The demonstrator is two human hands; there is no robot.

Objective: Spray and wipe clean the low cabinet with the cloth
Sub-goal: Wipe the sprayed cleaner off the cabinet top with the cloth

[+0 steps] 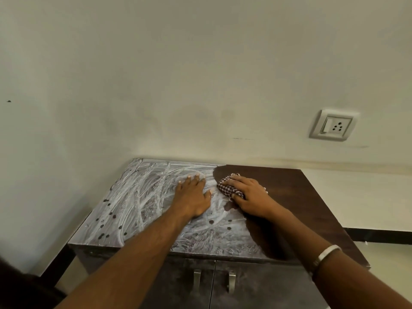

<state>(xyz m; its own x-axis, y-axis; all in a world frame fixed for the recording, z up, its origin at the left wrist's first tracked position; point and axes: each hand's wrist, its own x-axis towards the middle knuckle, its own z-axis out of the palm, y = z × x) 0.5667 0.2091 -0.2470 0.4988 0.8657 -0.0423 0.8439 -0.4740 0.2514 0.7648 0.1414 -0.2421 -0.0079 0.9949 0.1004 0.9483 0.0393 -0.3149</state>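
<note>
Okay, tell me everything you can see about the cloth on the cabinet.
The cloth is a small woven rag in a dark-and-white check, bunched up rather than spread flat. It lies on the cabinet top, toward the back, right at the border between the white smeared foam and the dark wiped wood. The right hand presses down on it, fingers spread over it, so only its left end and a bit of edge by the wrist show. The left hand lies flat beside it, not touching.

right hand (249, 195) presses checked cloth (229, 188) on cabinet top (289, 188); left hand (194, 197) flat on foam.
</note>
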